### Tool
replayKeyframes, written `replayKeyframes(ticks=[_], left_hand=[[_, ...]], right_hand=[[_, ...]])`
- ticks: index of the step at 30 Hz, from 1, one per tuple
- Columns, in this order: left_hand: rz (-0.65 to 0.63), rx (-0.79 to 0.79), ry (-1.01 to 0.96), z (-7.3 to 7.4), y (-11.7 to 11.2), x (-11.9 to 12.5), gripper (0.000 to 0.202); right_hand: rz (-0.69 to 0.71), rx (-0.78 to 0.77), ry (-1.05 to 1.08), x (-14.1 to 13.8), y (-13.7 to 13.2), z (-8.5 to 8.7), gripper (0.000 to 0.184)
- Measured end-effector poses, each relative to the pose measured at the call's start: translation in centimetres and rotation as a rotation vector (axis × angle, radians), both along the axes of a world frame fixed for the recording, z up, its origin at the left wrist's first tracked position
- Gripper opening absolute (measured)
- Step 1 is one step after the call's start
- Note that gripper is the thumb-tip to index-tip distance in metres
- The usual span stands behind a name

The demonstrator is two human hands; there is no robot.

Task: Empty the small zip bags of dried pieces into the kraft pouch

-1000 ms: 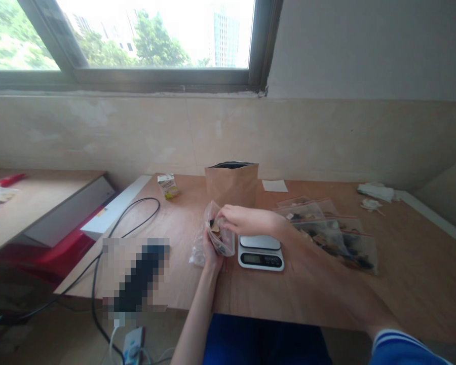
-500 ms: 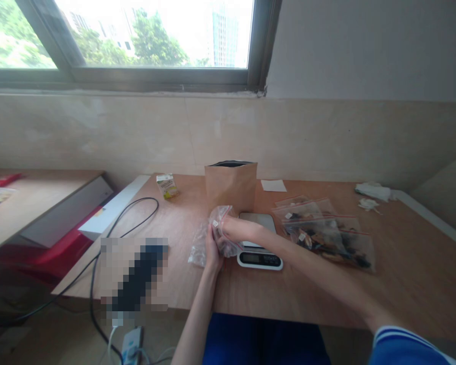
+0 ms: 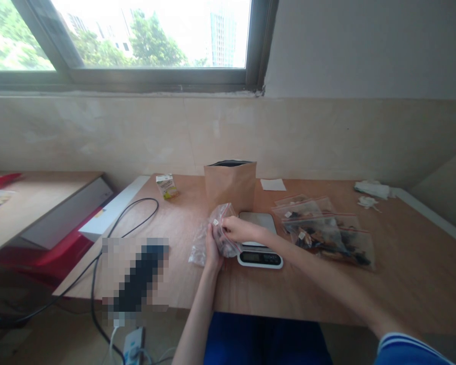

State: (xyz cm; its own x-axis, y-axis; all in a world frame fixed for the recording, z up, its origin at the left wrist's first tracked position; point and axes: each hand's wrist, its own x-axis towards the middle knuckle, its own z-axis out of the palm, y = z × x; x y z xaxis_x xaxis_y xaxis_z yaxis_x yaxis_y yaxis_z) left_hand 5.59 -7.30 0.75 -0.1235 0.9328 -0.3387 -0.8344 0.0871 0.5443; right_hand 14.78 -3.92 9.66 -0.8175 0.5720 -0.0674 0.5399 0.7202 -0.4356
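My left hand [image 3: 213, 248] and my right hand [image 3: 241, 229] both grip a small clear zip bag [image 3: 225, 233] above the wooden table [image 3: 403, 284]. Dark and tan pieces show inside the bag, and a small white label [image 3: 215, 222] sits near its top edge. A loose clear plastic bag [image 3: 197, 253] lies beside my left hand. Just right of my hands stands a white digital kitchen scale [image 3: 259, 241]. A brown kraft stand-up pouch [image 3: 230, 185] stands behind them with its dark-lined mouth open.
Several filled zip bags [image 3: 327, 234] overlap to the right of the scale. A small carton [image 3: 166, 186], a white paper slip [image 3: 272, 184] and white tissue [image 3: 371, 189] lie along the back. A black cable [image 3: 137, 209] and a pixelated patch [image 3: 137, 274] occupy the table's left side.
My right hand has moved down the bag and back to its upper edge. The bag has crumpled and tilted toward the scale, and now hides less of the scale's platform.
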Motion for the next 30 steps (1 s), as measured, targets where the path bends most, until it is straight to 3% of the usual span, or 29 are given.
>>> replayKeyframes(ticks=[7,12,16,20,22,24,26,30], left_hand=[[0.049,0.036,-0.078,0.5,0.3,-0.2,0.039],[0.076,0.012,-0.025,0.5,0.3,-0.5,0.038],[0.045,-0.025,0.016,0.7,0.1,-0.6,0.041],[0.059,-0.045,0.013,0.9,0.0,-0.6,0.04],[0.067,-0.051,0.011,0.9,0.0,-0.6,0.038],[0.072,-0.052,0.006,0.9,0.1,-0.6,0.037],[0.075,-0.056,-0.003,0.8,0.2,-0.6,0.036],[0.047,-0.061,-0.011,0.6,0.2,-0.7,0.035]], right_hand=[[-0.056,0.044,0.339,1.3,-0.1,0.8,0.015],[-0.194,0.02,0.558,2.4,0.4,1.5,0.008],[-0.295,0.097,0.818,2.8,2.6,5.5,0.01],[-0.363,0.41,1.096,2.1,7.5,11.0,0.017],[-0.332,0.522,1.08,1.3,10.1,12.3,0.015],[-0.295,0.575,0.975,0.4,12.1,12.0,0.012],[-0.277,0.574,0.827,-0.2,13.2,10.6,0.01],[-0.295,0.552,0.638,-0.3,13.0,8.0,0.014]])
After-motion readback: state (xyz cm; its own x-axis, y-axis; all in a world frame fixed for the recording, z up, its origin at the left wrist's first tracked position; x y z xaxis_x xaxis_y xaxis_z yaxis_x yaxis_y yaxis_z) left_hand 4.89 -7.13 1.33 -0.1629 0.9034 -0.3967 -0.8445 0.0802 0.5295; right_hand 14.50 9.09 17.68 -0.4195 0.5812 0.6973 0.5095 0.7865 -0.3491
